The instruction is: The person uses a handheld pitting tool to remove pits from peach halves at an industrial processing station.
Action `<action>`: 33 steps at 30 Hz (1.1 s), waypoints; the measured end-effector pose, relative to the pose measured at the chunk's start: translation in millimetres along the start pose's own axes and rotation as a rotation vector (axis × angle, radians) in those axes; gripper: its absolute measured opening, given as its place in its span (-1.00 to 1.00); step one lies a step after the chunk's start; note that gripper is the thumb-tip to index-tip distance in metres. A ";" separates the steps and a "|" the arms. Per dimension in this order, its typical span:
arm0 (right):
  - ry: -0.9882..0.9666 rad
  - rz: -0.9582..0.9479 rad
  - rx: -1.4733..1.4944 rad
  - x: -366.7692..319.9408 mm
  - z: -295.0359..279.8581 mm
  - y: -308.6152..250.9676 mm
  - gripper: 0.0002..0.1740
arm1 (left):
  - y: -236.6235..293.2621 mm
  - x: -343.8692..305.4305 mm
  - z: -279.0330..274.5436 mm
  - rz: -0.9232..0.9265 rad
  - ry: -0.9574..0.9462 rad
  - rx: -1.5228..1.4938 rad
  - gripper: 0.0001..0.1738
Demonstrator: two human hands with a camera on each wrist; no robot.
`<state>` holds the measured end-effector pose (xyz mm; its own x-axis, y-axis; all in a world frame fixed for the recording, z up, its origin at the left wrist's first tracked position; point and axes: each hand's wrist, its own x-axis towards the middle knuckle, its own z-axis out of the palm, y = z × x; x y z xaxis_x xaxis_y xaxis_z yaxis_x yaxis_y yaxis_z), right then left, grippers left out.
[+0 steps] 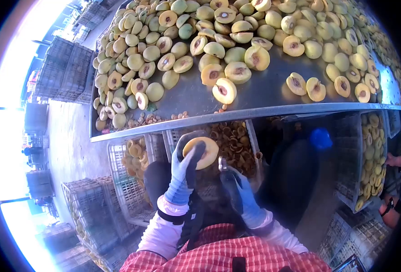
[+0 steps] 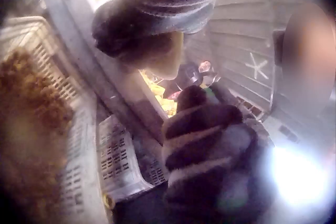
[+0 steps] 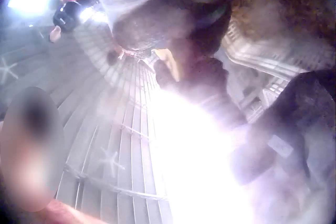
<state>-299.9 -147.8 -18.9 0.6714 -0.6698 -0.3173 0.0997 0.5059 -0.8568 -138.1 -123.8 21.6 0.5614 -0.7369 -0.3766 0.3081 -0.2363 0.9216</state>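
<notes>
My gloved left hand (image 1: 181, 170) holds a yellow peach half (image 1: 206, 153) up in front of the metal table, thumb across its face. In the left wrist view the peach half (image 2: 167, 58) shows partly behind dark gloved fingers (image 2: 131, 32). Just to the right, my gloved right hand (image 1: 237, 188) grips a small metal tool (image 1: 222, 164), its tip close to the fruit's edge; most of the tool is hidden in the fist. Glare washes out much of the right wrist view, where a sliver of peach (image 3: 169, 62) shows beside the dark glove (image 3: 202, 71).
Many halved peaches (image 1: 257, 58) are heaped on the metal table (image 1: 273, 93), with loose pits (image 1: 148, 119) by its raised front edge. Below stands a crate of brown pits (image 1: 236, 140). Crates of peach halves flank it at left (image 1: 134, 158) and right (image 1: 371, 158).
</notes>
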 end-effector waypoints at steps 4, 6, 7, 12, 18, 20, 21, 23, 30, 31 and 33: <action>0.072 -0.284 -0.466 -6.9 9.0 -3.6 -0.70 | -20.1 -24.5 1.8 0.095 -0.042 0.030 -0.62; 0.059 -0.257 -0.528 -12.4 7.4 2.0 -0.72 | -20.0 -35.2 7.3 0.060 -0.020 -0.050 -0.62; 0.058 -0.261 -0.545 -15.8 8.8 3.8 -0.72 | -19.8 -39.9 6.7 0.049 -0.018 -0.050 -0.63; 0.034 -0.178 -0.255 -31.4 22.9 16.3 -0.69 | -16.4 -49.7 12.5 0.251 0.026 0.244 -0.64; -0.540 0.620 1.080 -43.3 12.9 16.2 -0.51 | -9.5 -34.0 -2.8 0.751 -0.242 0.553 -0.64; -0.598 0.701 1.225 -45.6 12.2 14.4 -0.43 | -9.4 -29.5 -6.4 0.716 -0.369 0.600 -0.65; -0.633 0.716 1.337 -46.1 11.5 16.3 -0.43 | -18.6 -30.4 -4.2 0.504 -0.352 0.451 -0.65; -0.665 0.751 1.495 -45.8 9.4 21.2 -0.42 | -31.8 -37.4 0.9 0.290 -0.273 0.279 -0.63; -0.707 0.798 1.457 -42.3 6.8 41.8 -0.43 | -32.3 -26.2 -20.5 0.512 -0.395 0.622 -0.63; -0.699 0.828 1.497 -41.4 7.4 40.9 -0.43 | -31.7 -28.3 -19.1 0.481 -0.368 0.624 -0.65; -0.694 0.856 1.557 -41.7 9.0 43.3 -0.43 | -43.0 -27.9 -20.1 0.331 -0.381 0.577 -0.68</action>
<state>-317.0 -93.1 -39.1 0.9862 0.0931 0.1368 -0.1583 0.7710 0.6168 -151.6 -80.4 -9.4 0.2192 -0.9694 -0.1104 -0.3386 -0.1817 0.9232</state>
